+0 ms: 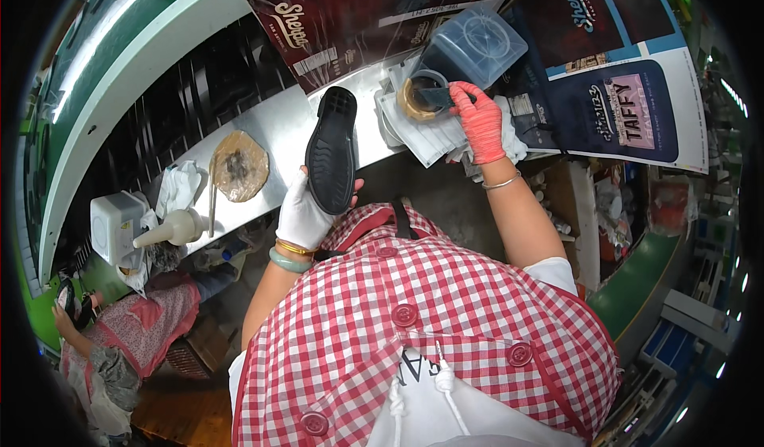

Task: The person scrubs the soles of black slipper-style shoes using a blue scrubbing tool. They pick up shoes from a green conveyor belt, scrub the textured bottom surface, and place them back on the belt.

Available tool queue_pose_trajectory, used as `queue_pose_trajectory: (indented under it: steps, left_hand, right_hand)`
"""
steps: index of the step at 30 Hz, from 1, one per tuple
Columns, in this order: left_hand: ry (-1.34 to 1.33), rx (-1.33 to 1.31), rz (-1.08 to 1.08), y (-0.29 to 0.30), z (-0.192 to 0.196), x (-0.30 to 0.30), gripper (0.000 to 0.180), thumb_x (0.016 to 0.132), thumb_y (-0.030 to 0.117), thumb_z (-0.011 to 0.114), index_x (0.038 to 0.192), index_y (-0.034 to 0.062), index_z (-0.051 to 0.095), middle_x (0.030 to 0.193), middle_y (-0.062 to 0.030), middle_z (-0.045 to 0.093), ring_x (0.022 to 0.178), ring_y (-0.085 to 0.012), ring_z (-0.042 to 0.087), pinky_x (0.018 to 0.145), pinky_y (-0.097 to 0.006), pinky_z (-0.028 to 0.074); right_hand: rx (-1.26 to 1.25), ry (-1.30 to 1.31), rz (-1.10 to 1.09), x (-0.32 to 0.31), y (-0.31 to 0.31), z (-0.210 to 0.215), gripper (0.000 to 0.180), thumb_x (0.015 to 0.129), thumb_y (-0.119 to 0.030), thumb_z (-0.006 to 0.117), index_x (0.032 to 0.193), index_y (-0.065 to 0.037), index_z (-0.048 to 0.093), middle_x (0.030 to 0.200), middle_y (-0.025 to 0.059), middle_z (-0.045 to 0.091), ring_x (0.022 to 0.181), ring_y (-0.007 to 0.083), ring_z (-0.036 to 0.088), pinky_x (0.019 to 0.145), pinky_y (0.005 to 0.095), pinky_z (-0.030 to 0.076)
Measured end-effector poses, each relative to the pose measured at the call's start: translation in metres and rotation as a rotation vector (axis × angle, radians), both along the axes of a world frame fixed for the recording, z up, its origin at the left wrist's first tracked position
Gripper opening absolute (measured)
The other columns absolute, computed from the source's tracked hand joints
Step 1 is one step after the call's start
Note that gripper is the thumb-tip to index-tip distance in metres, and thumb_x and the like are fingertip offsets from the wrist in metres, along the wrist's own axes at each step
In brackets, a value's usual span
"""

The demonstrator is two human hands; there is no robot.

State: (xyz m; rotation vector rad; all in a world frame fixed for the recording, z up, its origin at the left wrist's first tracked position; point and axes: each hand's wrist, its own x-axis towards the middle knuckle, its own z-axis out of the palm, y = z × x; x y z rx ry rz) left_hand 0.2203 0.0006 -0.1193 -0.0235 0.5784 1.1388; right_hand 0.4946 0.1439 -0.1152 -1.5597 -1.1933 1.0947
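A black shoe sole point(332, 148) stands nearly upright in my left hand point(305, 214), which wears a white glove and has its fingers round the lower end. My right hand point(480, 124), in a coral-red knitted glove, pinches a dark, flat-ended tool point(434, 97); whether it is a brush or a scraper I cannot tell. The tool's end is at the mouth of a small cup point(409, 101) smeared with tan residue. Papers point(430, 138) lie under the cup, and a clear bluish plastic container point(481, 46) is right behind it.
On the metal ledge lie an amber, dark-centred disc point(240, 166) and a thin stick point(212, 196). Left of them are a nozzle bottle point(177, 228), white cloth point(180, 188) and a white jug point(115, 218). Printed cartons point(350, 21) line the back. Another person point(139, 327) works at lower left.
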Motion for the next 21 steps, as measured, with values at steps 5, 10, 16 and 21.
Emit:
queue_pose_trajectory:
  steps: [5, 10, 16, 21]
  left_hand:
    - [-0.012, -0.006, 0.01, -0.001, 0.001, 0.002, 0.054, 0.095, 0.045, 0.035, 0.129, 0.004, 0.042, 0.121, -0.0183, 0.053, 0.109, -0.0374, 0.054, 0.082, -0.043, 0.052]
    - [-0.024, 0.03, 0.019, -0.001, -0.001, 0.003, 0.056, 0.094, 0.045, 0.037, 0.13, 0.0027, 0.041, 0.122, -0.0199, 0.052, 0.11, -0.0374, 0.053, 0.084, -0.044, 0.051]
    - [-0.201, 0.166, 0.029, 0.005, 0.016, 0.004, 0.061, 0.09, 0.045, 0.049, 0.131, 0.002, 0.038, 0.127, -0.0194, 0.048, 0.116, -0.0413, 0.047, 0.094, -0.049, 0.044]
    - [-0.144, 0.246, 0.089, 0.007, 0.047, 0.01, 0.061, 0.087, 0.044, 0.053, 0.132, 0.0066, 0.038, 0.131, -0.0193, 0.044, 0.117, -0.0373, 0.047, 0.094, -0.051, 0.044]
  right_hand:
    - [0.033, 0.039, 0.077, 0.007, 0.001, -0.019, 0.03, 0.085, -0.027, 0.065, 0.1, -0.001, 0.065, 0.079, 0.0021, 0.062, 0.064, 0.0083, 0.056, 0.059, 0.0219, 0.044]
    - [-0.198, 0.347, -0.022, 0.021, -0.011, -0.006, 0.027, 0.088, -0.027, 0.062, 0.1, -0.003, 0.063, 0.079, 0.0013, 0.06, 0.059, 0.007, 0.057, 0.047, 0.018, 0.037]
    - [-0.143, 0.571, 0.181, -0.054, -0.062, 0.076, 0.023, 0.092, -0.023, 0.054, 0.102, -0.003, 0.061, 0.089, 0.0037, 0.062, 0.058, 0.0075, 0.059, 0.045, 0.0156, 0.04]
    - [-0.07, 0.529, 0.277, -0.091, -0.083, 0.112, 0.025, 0.093, -0.022, 0.052, 0.104, -0.001, 0.06, 0.087, 0.0071, 0.065, 0.063, 0.0092, 0.062, 0.049, 0.0152, 0.044]
